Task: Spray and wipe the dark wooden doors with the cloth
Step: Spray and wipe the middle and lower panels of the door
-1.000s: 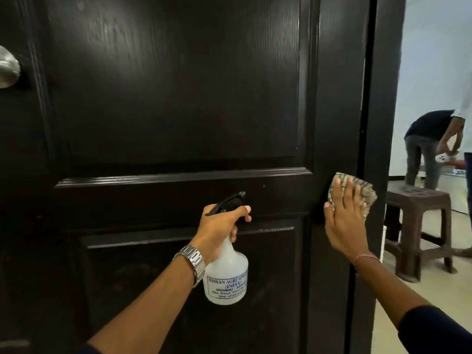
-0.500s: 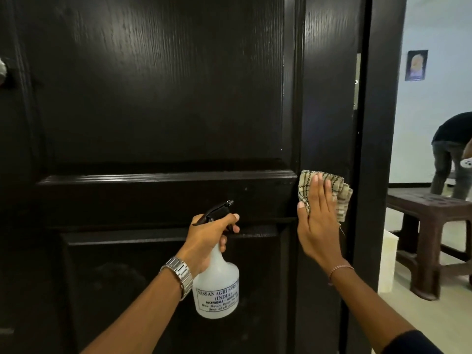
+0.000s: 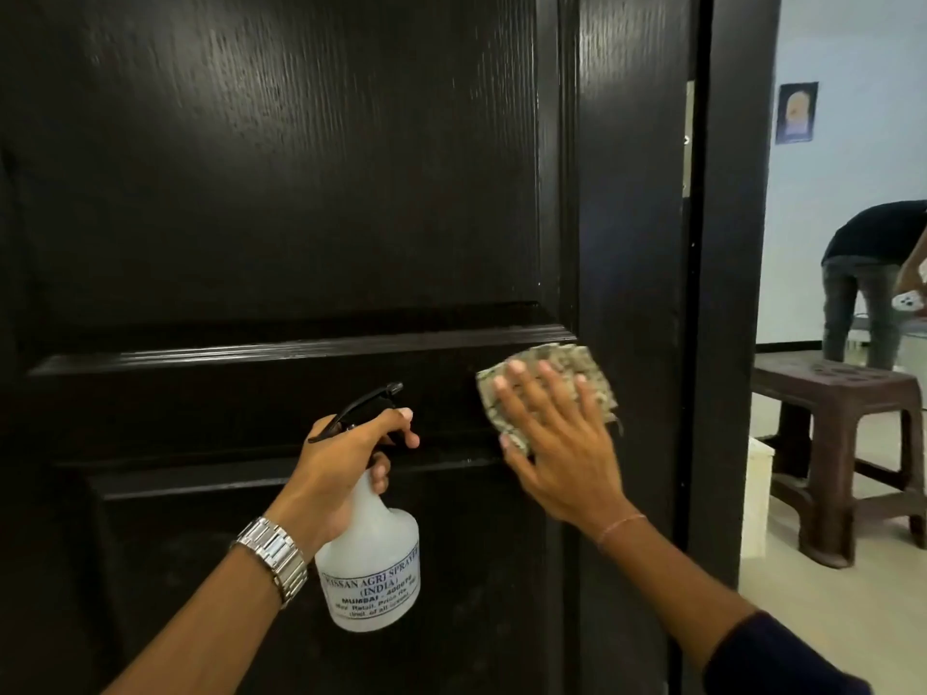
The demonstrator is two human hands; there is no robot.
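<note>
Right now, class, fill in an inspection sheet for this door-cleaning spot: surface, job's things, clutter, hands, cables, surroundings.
Surface: dark wooden door, panelled, glossy, grain showing.
Job's things: patterned cloth flat against the door's middle rail; white spray bottle with black trigger, printed label, nozzle facing the door.
Clutter: nothing seen on the door itself.
Hands: right hand presses the cloth with straight, spread fingers; left hand grips the bottle's neck, watch on that wrist.
Cables: nothing seen.
Surroundings: door frame at right; beyond it a brown plastic stool, a bending person, a wall picture.
</note>
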